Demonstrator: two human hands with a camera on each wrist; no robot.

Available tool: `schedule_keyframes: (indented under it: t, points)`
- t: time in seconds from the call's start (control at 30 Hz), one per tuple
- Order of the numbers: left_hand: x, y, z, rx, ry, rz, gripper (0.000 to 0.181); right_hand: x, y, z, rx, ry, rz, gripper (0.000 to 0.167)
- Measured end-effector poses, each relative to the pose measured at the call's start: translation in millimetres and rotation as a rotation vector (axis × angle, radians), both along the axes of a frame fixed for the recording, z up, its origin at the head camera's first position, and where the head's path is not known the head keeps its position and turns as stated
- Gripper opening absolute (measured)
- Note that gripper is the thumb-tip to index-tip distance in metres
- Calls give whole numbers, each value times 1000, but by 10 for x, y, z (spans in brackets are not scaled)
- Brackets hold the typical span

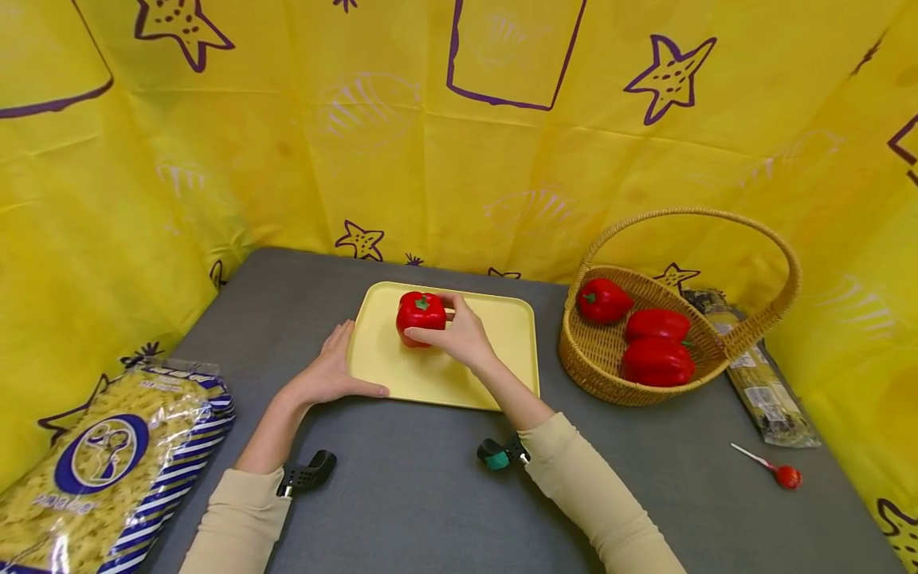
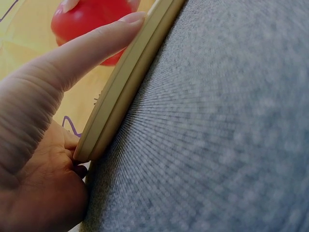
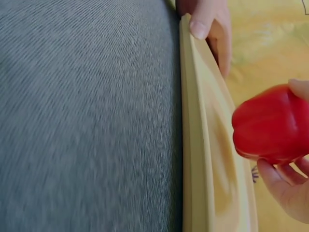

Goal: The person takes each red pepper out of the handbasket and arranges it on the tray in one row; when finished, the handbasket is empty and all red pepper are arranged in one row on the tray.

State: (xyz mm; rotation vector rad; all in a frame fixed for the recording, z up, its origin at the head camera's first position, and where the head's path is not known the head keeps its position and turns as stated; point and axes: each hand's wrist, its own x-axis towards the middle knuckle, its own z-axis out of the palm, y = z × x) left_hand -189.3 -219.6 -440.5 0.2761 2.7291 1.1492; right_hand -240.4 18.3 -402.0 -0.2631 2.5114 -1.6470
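Left of the yellow tray (image 1: pixel 505 327) a pasta bag (image 1: pixel 115 470) runs off-picture, and right of the tray a wicker basket (image 1: pixel 598 383) part-hides a long packet (image 1: pixel 767 399)!

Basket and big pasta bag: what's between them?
Head view: a yellow tray, the left hand on its edge, and a red pepper in the right hand.

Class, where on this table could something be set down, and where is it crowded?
Bare: the table between the sleeves, in front of the tray; between pasta bag and left hand; between right sleeve and lollipop. Crowded: back right, around basket and packet; the tray's left, where right hand grips pepper.
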Motion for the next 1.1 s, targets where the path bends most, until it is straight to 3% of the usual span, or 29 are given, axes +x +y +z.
schedule_keyframes:
  t: [0.3, 0.57, 0.83, 1.1]
  points:
    - [-2, -3, 2, 0, -16, 9, 137, 3, -238, -27, -24, 22, -4, 82]
    - [0, 10, -12, -8, 16, 7, 133, 21, -419, -43, -26, 37, -10, 82]
    - [11, 19, 17, -32, -23, 27, 133, 18, -545, -61, -9, 74, -9, 81]
    - [10, 0, 19, -28, -5, 14, 132, 4, -640, -107, -14, 72, -23, 82]
